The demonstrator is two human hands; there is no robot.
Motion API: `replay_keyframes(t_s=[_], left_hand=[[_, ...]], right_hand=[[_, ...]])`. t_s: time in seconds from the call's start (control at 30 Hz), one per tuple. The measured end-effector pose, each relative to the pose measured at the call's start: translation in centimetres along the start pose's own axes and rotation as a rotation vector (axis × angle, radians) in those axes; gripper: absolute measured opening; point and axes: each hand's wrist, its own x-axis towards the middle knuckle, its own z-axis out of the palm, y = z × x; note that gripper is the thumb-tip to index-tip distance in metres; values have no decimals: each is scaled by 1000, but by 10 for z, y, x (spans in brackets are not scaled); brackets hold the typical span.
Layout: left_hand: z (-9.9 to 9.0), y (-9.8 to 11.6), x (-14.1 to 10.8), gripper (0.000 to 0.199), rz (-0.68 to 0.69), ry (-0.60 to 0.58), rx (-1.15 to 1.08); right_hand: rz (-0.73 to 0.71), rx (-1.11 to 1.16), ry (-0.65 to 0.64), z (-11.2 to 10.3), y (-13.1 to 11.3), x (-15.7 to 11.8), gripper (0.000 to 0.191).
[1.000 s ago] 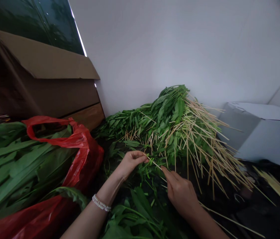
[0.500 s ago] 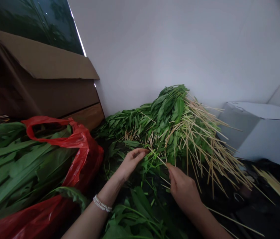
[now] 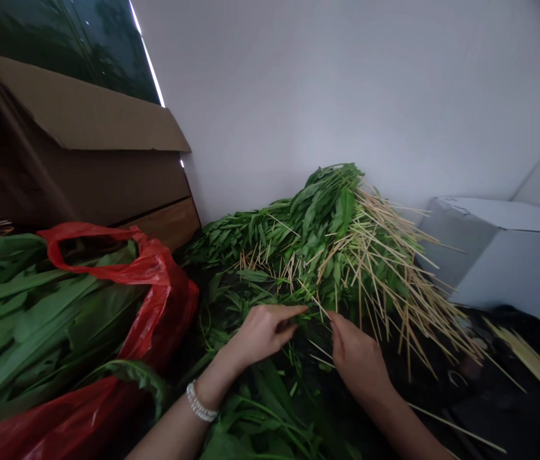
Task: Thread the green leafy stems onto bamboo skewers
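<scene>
Many wooden sticks (image 3: 435,313) jut from leaves (image 3: 320,203) along the back edge of a dark surface (image 3: 330,390), beneath a pale wall (image 3: 346,89); right hand (image 3: 331,317) pinches a thin stick (image 3: 320,305), left hand (image 3: 267,332), fingers parted.

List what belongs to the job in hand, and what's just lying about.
Likely part of the job:
thin stick pinched in the right hand
loose leaves near the left hand
heap of greens and sticks
leaves in the red bag
pale sticks, lower right

Probably just lying about:
cardboard box
white box
</scene>
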Motion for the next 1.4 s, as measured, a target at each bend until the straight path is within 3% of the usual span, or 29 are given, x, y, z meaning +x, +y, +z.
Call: replay_keyframes(t_s=[0.07, 0.17, 0.3, 0.53, 0.67, 0.93, 1.4], left_hand=[[6, -5, -1, 42, 18, -9, 48], [11, -10, 0, 29, 21, -10, 58], [9, -8, 4, 18, -41, 66, -122], [-23, -20, 13, 21, -285, 567, -914], [-36, -31, 14, 35, -400, 716, -1138], [-9, -32, 13, 32, -465, 448, -1020], [-5, -34, 12, 28, -506, 417, -986]], right_hand=[[-7, 17, -12, 1, -1, -1, 35], [-37, 42, -10, 1, -3, -1, 36], [-48, 28, -1, 0, -4, -1, 37], [-6, -43, 21, -2, -2, 1, 35], [25, -83, -16, -2, -1, 1, 34], [-181, 36, -28, -5, -6, -1, 40], [-209, 28, -59, -5, -9, -3, 41]])
